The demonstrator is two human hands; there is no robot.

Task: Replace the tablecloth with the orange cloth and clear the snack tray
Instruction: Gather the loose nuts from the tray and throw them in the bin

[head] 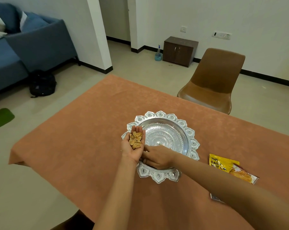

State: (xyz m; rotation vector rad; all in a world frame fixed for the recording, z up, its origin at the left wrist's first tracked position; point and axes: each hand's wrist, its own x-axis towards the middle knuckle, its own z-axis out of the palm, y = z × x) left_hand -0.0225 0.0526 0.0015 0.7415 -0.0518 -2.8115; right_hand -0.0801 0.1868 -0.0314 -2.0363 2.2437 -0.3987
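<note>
- The orange cloth [84, 146] is lying spread over the whole worktop.
- A brown chair [213, 83] is standing at the far right side.
- The silver snack tray [160, 114] is sitting on the cloth, with a yellow nut packet [223, 165] lying to its right.
- The right hand [158, 157] is reaching into the tray's near side, its fingers partly hidden and their grip unclear.
- The left hand [133, 152] is hovering palm-up over the tray's left rim, fingers released, carrying pistachio shells [136, 139].
</note>
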